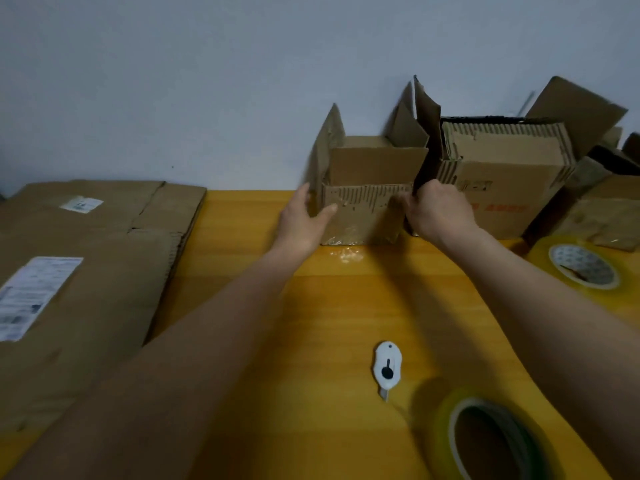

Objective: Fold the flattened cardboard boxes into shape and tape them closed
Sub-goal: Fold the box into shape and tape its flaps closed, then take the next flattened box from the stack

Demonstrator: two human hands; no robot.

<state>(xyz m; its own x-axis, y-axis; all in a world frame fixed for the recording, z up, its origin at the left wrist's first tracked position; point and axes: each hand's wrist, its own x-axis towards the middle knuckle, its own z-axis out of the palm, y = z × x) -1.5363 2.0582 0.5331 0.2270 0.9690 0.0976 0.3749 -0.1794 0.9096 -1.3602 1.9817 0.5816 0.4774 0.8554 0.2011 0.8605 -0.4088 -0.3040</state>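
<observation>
The box (367,206) stands at the far edge of the table (242,258), centre-right of the frame, against the wall (207,81), its top flaps up and its front face scuffed, with shiny tape along the bottom edge. My left hand (304,220) lies open against its left corner, fingers straight, thumb on the front. My right hand (436,209) pinches the dark right flap where it meets the box. Both arms reach forward. To the right stand more boxes (502,174). Flat boxes (86,271) fill the left. A cutter (387,367) lies lower centre, tape rolls (583,265) at right.
</observation>
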